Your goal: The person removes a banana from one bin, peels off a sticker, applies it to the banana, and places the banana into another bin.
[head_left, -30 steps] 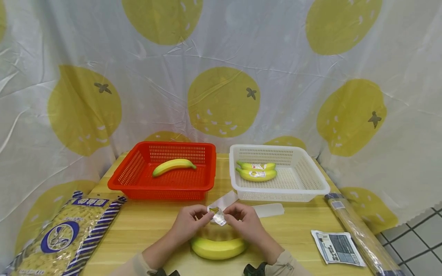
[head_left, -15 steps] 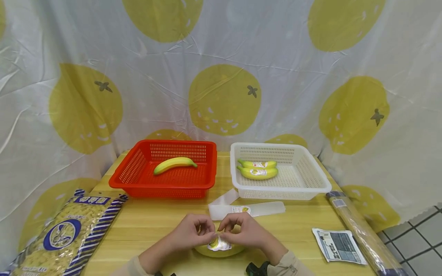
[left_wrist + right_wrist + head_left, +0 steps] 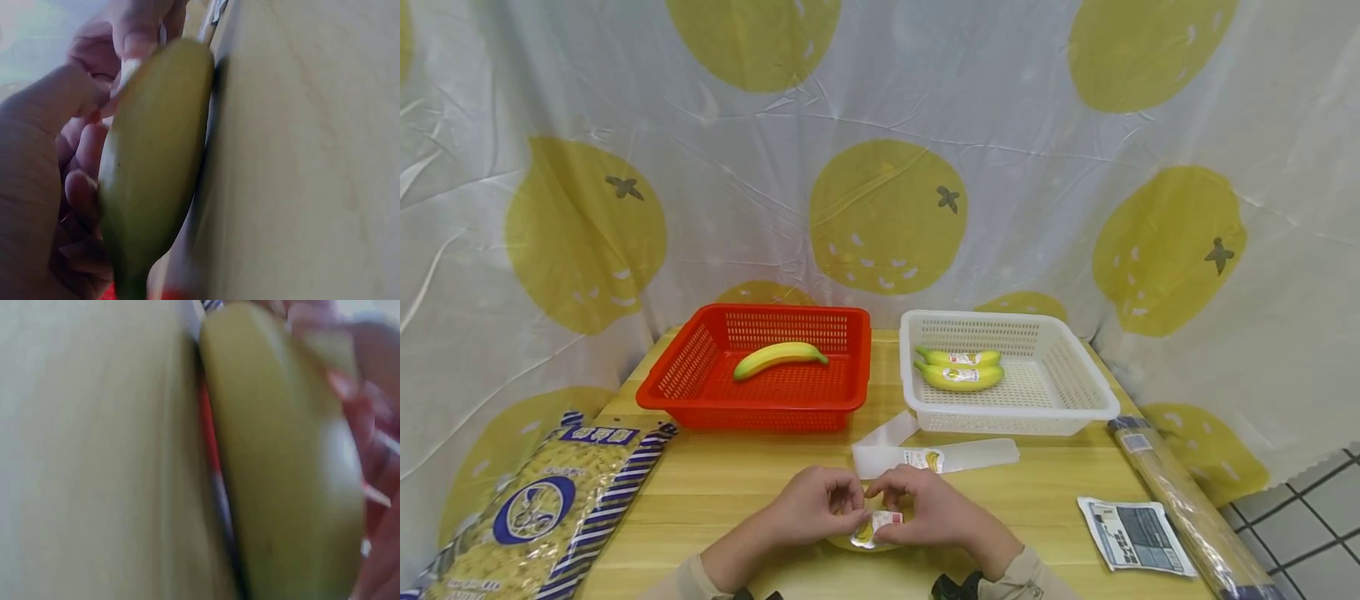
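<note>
A yellow banana [image 3: 156, 144] lies crosswise on the table in front of me, partly hidden by my hands in the head view. A white label sticker [image 3: 877, 527] with a banana picture lies on its upper side. My left hand [image 3: 822, 505] pinches the sticker's left edge with thumb and index finger. With its thumb, my right hand [image 3: 931, 515] presses the sticker's right part, its index finger arched away from the thumb. Behind my hands lies a strip of backing paper [image 3: 977, 455], which bears another sticker [image 3: 925, 459].
A red basket [image 3: 752, 419] at the back left contains one plain banana [image 3: 778, 357]. In the white basket [image 3: 1022, 423] at the back right are two labelled bananas [image 3: 961, 377]. A pasta bag [image 3: 550, 508] lies left; a small packet [image 3: 1135, 535] and a long package [image 3: 1187, 508] lie right.
Both hands have come down with the sticker from above the table onto the banana. My right index finger has lifted off it, while the thumb presses. The backing strip is now uncovered.
</note>
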Motion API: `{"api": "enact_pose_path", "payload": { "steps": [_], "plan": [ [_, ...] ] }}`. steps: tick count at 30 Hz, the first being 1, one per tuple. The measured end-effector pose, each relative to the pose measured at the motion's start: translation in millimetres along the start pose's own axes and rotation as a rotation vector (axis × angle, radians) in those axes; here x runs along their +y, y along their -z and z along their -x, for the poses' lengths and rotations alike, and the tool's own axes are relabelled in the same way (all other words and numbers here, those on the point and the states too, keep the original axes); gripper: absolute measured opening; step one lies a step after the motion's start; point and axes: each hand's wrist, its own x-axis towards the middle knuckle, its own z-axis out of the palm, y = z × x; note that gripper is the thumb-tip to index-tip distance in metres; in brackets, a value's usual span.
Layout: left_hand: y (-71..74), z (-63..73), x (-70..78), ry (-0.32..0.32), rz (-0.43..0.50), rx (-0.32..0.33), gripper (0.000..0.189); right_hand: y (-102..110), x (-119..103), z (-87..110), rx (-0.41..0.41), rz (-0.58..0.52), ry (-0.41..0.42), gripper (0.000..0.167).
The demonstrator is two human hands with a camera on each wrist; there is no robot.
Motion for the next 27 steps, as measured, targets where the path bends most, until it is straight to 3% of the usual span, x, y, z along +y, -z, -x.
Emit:
{"api": "enact_pose_path", "payload": {
  "steps": [5,10,17,22,27],
  "plan": [
    [1.0,-1.0,-1.0,-0.037,-0.235,0.119,0.028,-4.5,6.1,-2.5,0.118,0.143,0.032,0.051],
    [1.1,-2.9,-1.6,-0.056,-0.371,0.128,0.037,-7.1,7.0,-2.1,0.137,0.144,0.022,0.054],
    [2.0,-4.5,-3.6,-0.099,-0.457,0.116,0.04,-3.4,4.7,-2.1,0.126,0.143,-0.024,0.058],
    [2.3,-4.2,-4.9,-0.08,-0.483,0.107,0.04,0.7,5.2,-0.8,0.094,0.109,-0.082,0.06],
    [-0.4,-4.3,-5.4,-0.144,-0.478,0.164,0.037,0.5,6.8,0.1,0.049,0.021,-0.107,0.061]
  ]
}}
